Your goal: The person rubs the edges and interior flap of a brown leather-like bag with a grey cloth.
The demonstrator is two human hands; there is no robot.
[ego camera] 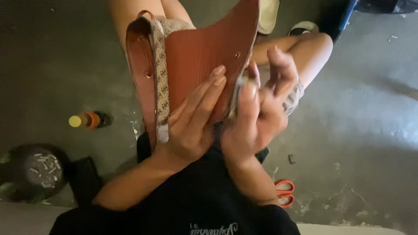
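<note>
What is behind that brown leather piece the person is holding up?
Behind the brown leather piece show bare legs and grey floor. The left hand covers its lower face; anything directly behind stays hidden.

A small bottle (89,119) is lying on its side on the floor (361,109) at the left, showing a yellow cap, an orange middle and a dark far end. Its label is too blurred to make out. No signs or screens are showing.
</note>
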